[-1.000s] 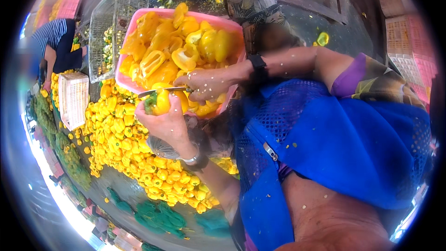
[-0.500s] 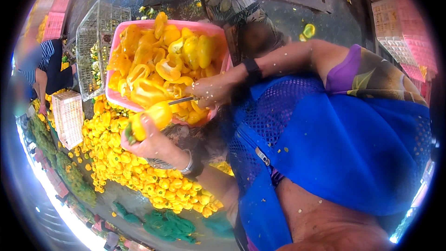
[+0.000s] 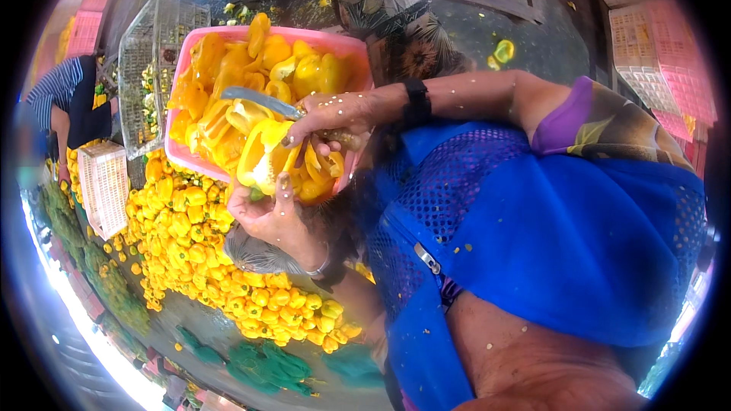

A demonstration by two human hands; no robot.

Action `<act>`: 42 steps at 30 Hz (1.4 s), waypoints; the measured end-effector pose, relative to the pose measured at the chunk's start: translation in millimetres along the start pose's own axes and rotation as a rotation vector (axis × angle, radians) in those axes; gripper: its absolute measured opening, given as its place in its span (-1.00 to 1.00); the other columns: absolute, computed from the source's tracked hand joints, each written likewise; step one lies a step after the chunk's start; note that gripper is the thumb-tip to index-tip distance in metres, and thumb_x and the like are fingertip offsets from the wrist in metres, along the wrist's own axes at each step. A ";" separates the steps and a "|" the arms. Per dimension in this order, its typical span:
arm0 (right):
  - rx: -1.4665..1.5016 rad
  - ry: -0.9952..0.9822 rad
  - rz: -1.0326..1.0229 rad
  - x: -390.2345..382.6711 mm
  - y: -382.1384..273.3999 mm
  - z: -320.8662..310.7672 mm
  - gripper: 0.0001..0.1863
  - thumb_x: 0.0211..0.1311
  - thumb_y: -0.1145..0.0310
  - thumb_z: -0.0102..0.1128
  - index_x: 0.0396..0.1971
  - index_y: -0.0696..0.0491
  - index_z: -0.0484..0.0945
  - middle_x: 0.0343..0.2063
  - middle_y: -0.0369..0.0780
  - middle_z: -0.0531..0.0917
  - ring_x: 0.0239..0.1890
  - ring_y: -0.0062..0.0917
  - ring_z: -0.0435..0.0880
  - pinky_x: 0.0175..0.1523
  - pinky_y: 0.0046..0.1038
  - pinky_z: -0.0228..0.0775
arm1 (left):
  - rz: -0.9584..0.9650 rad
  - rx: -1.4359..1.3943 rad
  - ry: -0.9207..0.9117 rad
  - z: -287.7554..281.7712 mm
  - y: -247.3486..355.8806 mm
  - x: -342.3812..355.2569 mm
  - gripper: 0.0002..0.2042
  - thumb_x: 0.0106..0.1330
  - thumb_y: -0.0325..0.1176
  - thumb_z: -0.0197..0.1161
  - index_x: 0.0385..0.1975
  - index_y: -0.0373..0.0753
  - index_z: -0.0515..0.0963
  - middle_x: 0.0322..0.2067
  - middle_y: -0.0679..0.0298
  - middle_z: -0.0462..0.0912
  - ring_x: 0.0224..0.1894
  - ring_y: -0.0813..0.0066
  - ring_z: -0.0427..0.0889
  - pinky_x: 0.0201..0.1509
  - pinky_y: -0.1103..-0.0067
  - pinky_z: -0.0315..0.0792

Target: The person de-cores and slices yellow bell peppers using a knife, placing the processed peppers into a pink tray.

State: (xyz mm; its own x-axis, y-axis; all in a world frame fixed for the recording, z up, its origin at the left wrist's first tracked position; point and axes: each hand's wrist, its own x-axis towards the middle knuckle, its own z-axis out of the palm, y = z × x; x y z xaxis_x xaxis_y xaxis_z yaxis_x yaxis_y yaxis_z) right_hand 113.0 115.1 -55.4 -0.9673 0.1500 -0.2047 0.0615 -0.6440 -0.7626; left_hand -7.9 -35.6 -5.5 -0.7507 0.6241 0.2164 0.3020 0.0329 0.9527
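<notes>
The left hand (image 3: 274, 221), half closed, gripped an opened pepper (image 3: 263, 158) at the tub (image 3: 349, 44), while the right hand (image 3: 332, 114), curled round a knife (image 3: 263, 100), touched the same pepper.

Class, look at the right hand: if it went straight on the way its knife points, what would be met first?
The right hand, knife leading, would probably meet the cut peppers in the pink tub first; depth is unclear, so it might pass over them.
</notes>
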 end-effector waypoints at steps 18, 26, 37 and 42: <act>-0.825 0.202 -0.402 -22.8 -13.3 41.0 -0.62 -0.01 0.32 0.24 -0.20 0.23 0.48 -0.62 -0.08 0.56 -0.59 -0.40 0.58 -0.48 -0.43 0.38 | -0.173 0.074 0.136 17.0 -42.6 -35.4 -0.76 0.15 -0.52 0.25 -0.20 -0.51 0.52 -0.25 0.11 0.62 -0.29 0.44 0.58 -0.17 0.55 0.47; -0.732 0.088 -0.481 -6.5 2.7 16.0 -0.58 -0.03 0.31 0.22 -0.22 0.30 0.51 -0.65 -0.25 0.58 -0.62 -0.67 0.54 -0.55 -0.58 0.34 | -0.352 -0.175 0.197 21.9 -4.2 -41.1 -0.72 0.14 -0.41 0.19 -0.22 -0.49 0.52 -0.29 0.11 0.60 -0.31 0.40 0.58 -0.22 0.51 0.48; -0.432 -0.050 -0.416 -8.8 0.6 -12.1 -0.64 0.03 0.22 0.16 -0.37 0.28 0.56 -0.70 -0.28 0.59 -0.73 -0.70 0.50 -0.63 -0.68 0.32 | -0.633 -0.554 -0.124 12.3 9.8 -47.9 -0.55 0.27 -0.23 0.05 0.07 -0.43 0.29 -0.07 0.10 0.50 -0.08 0.28 0.55 0.00 0.43 0.44; -0.215 0.004 -0.170 -14.2 -8.2 -17.0 -0.64 0.05 0.20 0.14 -0.38 0.26 0.57 -0.71 -0.27 0.58 -0.76 -0.70 0.46 -0.65 -0.69 0.29 | -0.572 -0.320 -0.170 0.5 -25.9 -51.4 -0.56 0.34 -0.11 -0.02 0.04 -0.35 0.32 -0.08 0.19 0.50 -0.12 0.35 0.55 -0.03 0.44 0.44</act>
State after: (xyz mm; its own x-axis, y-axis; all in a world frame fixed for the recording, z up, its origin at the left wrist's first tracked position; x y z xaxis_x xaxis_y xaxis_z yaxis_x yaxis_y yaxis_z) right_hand 130.4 131.0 -56.6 -0.9672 0.2455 -0.0648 -0.0502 -0.4351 -0.8990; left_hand 23.1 -68.2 -41.5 -0.6303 0.6921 -0.3518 -0.3236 0.1777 0.9293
